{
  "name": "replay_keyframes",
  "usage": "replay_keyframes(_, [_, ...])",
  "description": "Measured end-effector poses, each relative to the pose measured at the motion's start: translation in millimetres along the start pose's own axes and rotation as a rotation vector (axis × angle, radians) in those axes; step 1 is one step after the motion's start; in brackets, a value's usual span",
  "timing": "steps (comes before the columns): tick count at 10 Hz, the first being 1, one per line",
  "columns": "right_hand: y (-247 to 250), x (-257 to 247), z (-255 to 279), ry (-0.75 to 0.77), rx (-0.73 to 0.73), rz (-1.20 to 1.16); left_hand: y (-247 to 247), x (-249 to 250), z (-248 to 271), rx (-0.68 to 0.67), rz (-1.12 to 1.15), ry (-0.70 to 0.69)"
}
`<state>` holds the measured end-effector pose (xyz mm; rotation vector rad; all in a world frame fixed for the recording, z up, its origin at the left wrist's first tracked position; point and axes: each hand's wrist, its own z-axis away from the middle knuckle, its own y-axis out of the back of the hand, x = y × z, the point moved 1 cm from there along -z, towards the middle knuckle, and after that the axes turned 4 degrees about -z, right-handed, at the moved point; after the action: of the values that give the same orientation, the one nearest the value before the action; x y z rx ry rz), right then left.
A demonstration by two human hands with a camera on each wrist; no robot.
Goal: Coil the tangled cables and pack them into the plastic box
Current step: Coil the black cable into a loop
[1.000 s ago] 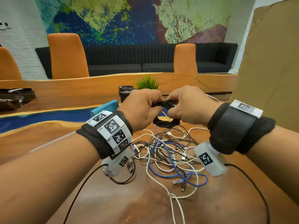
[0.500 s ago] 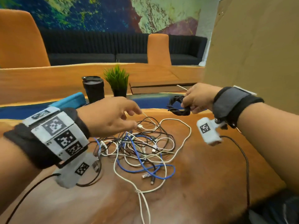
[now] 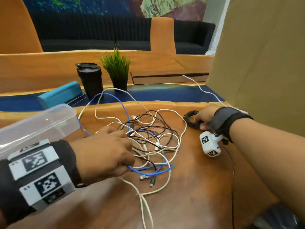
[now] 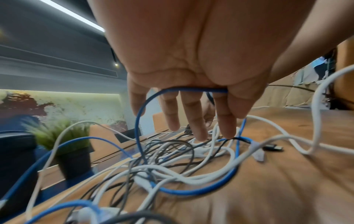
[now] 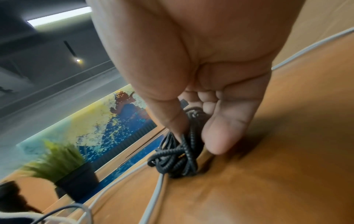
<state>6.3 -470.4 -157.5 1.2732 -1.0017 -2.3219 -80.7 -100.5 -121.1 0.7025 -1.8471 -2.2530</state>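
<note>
A tangle of white, black and blue cables [image 3: 153, 138] lies in the middle of the wooden table [image 3: 189, 187]. My left hand [image 3: 123, 146] rests on its left side with the fingers reaching down into it. In the left wrist view a loop of the blue cable [image 4: 178, 89] runs across the fingers of that hand [image 4: 201, 128] and is tucked under the thumb. To the right my right hand [image 3: 200, 122] pinches a coiled black braided cable [image 3: 190, 119] that sits on the table. The right wrist view shows the coil [image 5: 178, 160] between thumb and fingers [image 5: 195, 136]. The clear plastic box [image 3: 41, 124] stands at the left, closed lid on top.
A black lidded cup [image 3: 90, 80], a small potted plant [image 3: 117, 70] and a teal case [image 3: 59, 95] stand behind the tangle. A tall cardboard sheet [image 3: 264, 63] rises on the right, with a white cable [image 3: 206, 92] running along its foot. Bare wood lies in front of the tangle.
Both hands held the black coil above the tangle. The left hand let go and dropped onto the tangle, taking the blue cable. The right hand carried the coil right and down to the table.
</note>
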Motion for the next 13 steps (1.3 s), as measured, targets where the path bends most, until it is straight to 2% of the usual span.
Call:
replay_keyframes(1, [-10, -8, -14, -0.006, -0.05, -0.094, -8, -16, 13, 0.002, 0.031, 0.038])
replay_keyframes(3, [-18, -9, -15, 0.017, -0.02, -0.027, -15, -29, 29, -0.035, 0.043, 0.075])
replay_keyframes(4, [-16, -20, -5, 0.006, 0.116, 0.206, -12, -31, 33, -0.033, 0.047, 0.131])
replay_keyframes(5, [-9, -44, 13, 0.222, 0.381, 0.647, -2, -32, 38, 0.022, 0.127, 0.148])
replay_keyframes(6, [-19, -74, 53, 0.517, 0.267, 0.552, 16, -39, 49, 0.101, 0.278, 0.214])
replay_keyframes(7, [-42, -99, 100, 0.704, -0.053, 0.465, 28, -50, 66, 0.16, 0.346, 0.358])
replay_keyframes(8, [-65, -114, 128, 0.755, -0.291, 0.599, 35, -59, 84, 0.147, 0.388, 0.468])
replay_keyframes(9, [-89, -120, 140, 0.769, -0.413, 0.653, 38, -62, 100, 0.121, 0.42, 0.528])
replay_keyframes(10, [-109, -128, 144, 0.823, -0.36, 0.698, 37, -60, 112, 0.109, 0.463, 0.568])
replay_keyframes(11, [-125, -138, 142, 0.864, -0.224, 0.728, 37, -59, 120, 0.119, 0.523, 0.633])
replay_keyframes(13, [-155, -143, 140, 0.84, -0.164, 0.958, 39, -63, 132, 0.197, 0.663, 0.735])
